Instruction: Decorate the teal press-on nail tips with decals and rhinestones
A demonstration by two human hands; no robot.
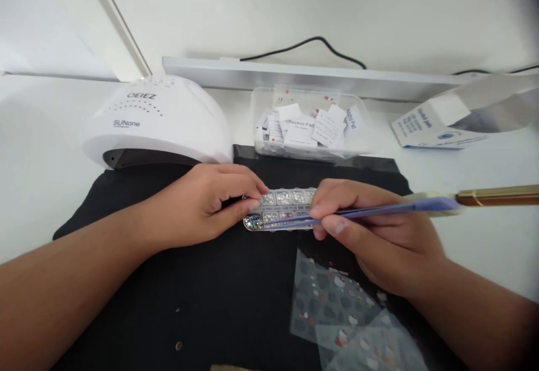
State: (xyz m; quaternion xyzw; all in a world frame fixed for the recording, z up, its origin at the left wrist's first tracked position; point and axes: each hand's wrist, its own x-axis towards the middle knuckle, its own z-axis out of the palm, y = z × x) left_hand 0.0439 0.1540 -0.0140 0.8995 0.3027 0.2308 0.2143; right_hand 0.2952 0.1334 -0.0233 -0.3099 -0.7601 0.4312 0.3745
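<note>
A clear, compartmented rhinestone case lies on a black mat, its cells filled with tiny silver stones and a multicoloured lot in the near left cell. The thumb and fingers of my left hand grip the case's left end. My right hand is closed round purple tweezers, pinched between thumb and fingers. Their tips point left, low over the near row of cells; whether a stone is between them is too small to tell. Behind the tweezers' rear end a gold-brown handle sticks out to the right.
A white nail lamp stands back left. Behind the case is a clear plastic box of alcohol pad packets; an opened carton sits back right. Transparent sticker sheets lie at the front right. A small round piece rests on the mat.
</note>
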